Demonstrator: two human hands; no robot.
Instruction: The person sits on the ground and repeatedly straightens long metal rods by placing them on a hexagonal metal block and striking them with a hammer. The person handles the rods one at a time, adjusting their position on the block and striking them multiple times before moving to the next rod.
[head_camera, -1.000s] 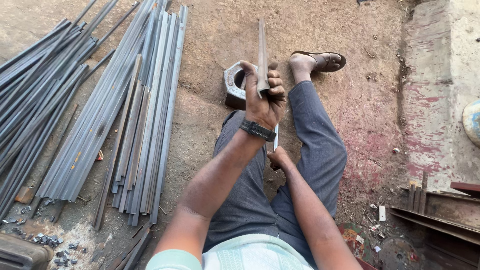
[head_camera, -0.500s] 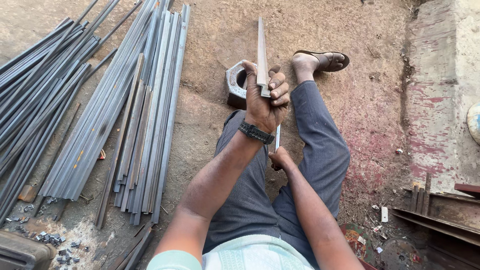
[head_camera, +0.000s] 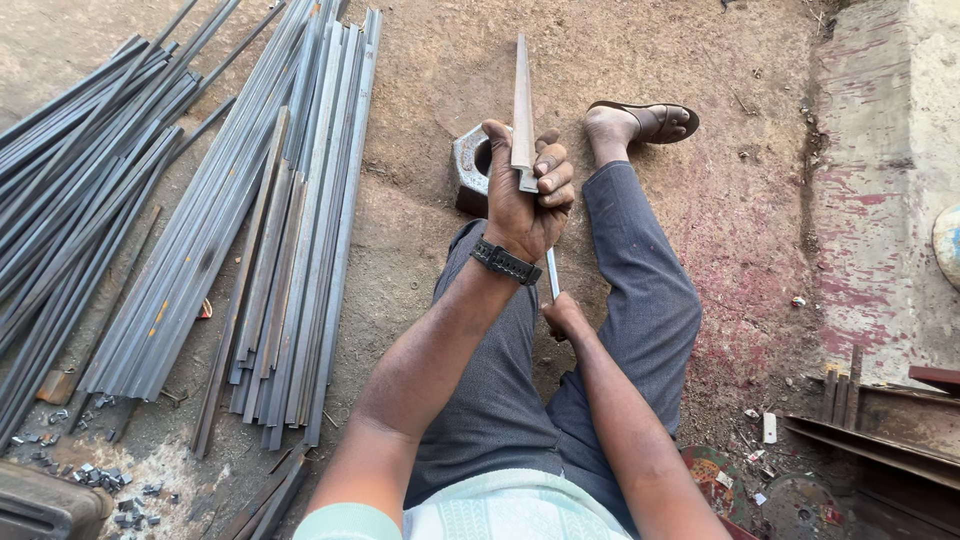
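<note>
My left hand (head_camera: 528, 195) is raised in front of me, fist closed around a long tapered flat metal bar (head_camera: 522, 100) that points up and away. A dark watch sits on that wrist. Lower down, my right hand (head_camera: 565, 318) grips a thin metal rod (head_camera: 552, 272) that runs up behind the left hand. A large hexagonal metal nut (head_camera: 470, 165) lies on the ground just beyond the left hand. I sit on the dirt floor with grey trousers, one sandalled foot (head_camera: 640, 122) stretched out.
Long bundles of steel strips and rods (head_camera: 260, 220) lie on the ground to the left. Small cut metal bits (head_camera: 110, 485) are scattered at the lower left. A concrete step (head_camera: 880, 200) and rusty angle irons (head_camera: 880, 430) stand at the right.
My left hand has lifted the tapered bar slightly higher and more upright. The right hand and thin rod stay low between my legs.
</note>
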